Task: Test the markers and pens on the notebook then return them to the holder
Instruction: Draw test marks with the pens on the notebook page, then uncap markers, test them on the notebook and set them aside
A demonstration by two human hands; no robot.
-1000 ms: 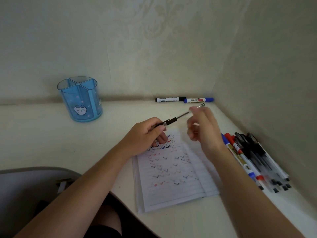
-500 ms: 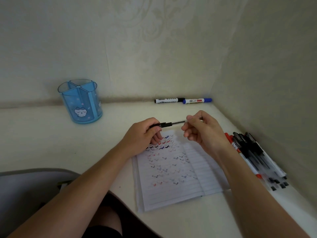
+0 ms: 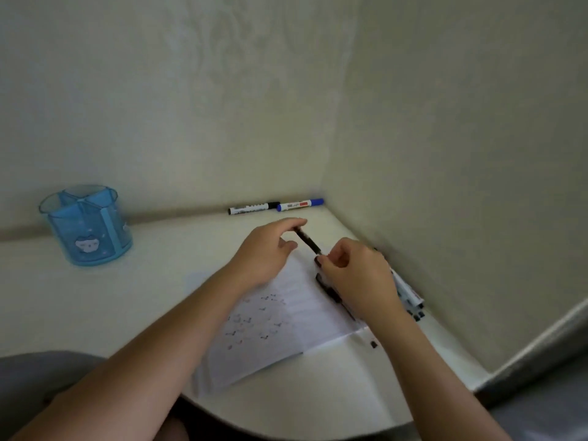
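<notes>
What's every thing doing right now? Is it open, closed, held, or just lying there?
Holder: upright, nothing sticking out.
Notebook: open, scribbled on.
Pen: held up between both hands.
Left hand: touches pen's far end; grip unclear.
Right hand: pinches pen's near end.
Black marker: capped, lying by the wall.
Blue marker: capped, lying by the wall.
Pen pile: lying flat, partly hidden.

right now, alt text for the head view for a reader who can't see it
A right hand pinches the near end of a black pen over an open notebook of test marks, while the left hand touches its far end. A blue pen holder stands back left; two markers lie along the wall.
</notes>
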